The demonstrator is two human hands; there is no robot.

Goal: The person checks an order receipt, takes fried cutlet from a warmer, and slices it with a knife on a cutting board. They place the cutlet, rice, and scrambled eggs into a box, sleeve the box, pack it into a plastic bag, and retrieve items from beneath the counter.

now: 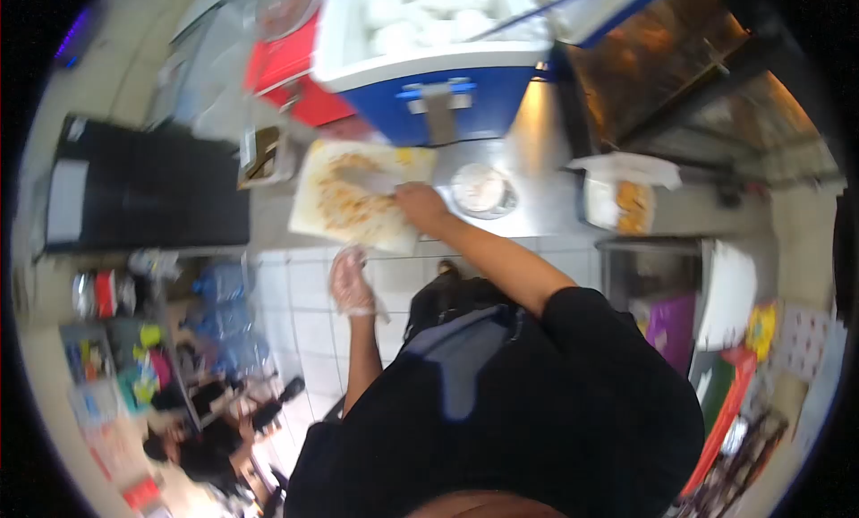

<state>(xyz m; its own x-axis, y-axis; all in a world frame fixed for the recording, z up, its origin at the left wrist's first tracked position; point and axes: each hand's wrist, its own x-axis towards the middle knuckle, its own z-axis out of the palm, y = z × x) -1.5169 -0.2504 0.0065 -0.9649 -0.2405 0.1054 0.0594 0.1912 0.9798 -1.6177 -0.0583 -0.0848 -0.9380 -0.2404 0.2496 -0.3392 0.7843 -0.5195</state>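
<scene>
On the board (307,216), at its right part: fingers of the bare right hand (422,207), clamped on the knife (360,179).
Knife: blade blurred, pointing left over the board; its edge cannot be made out.
Bits (340,207): small, orange and pale, scattered across the middle of the board, around and below the blade.
Left hand (352,284): in a clear plastic glove, just off the board's near edge, with nothing visible in it; too blurred to tell whether its fingers are apart or together.
Tub (480,189): round, pale on top, on the surface (550,209) just right of the board.
Tray (268,157): small, with brown contents, just left of the board.
Blue cooler (434,102): behind the board, open, filled with white rounded things.
Red box (313,75): behind the board too, left of the blue cooler.
Carton (632,205): open, orange pieces inside, well to the right of the board.
Black case (157,187): well to the left of the board.
Jugs (233,317): bluish and clear, lower left of the board.
Other person (210,451): dark top, far lower left of the board.
</scene>
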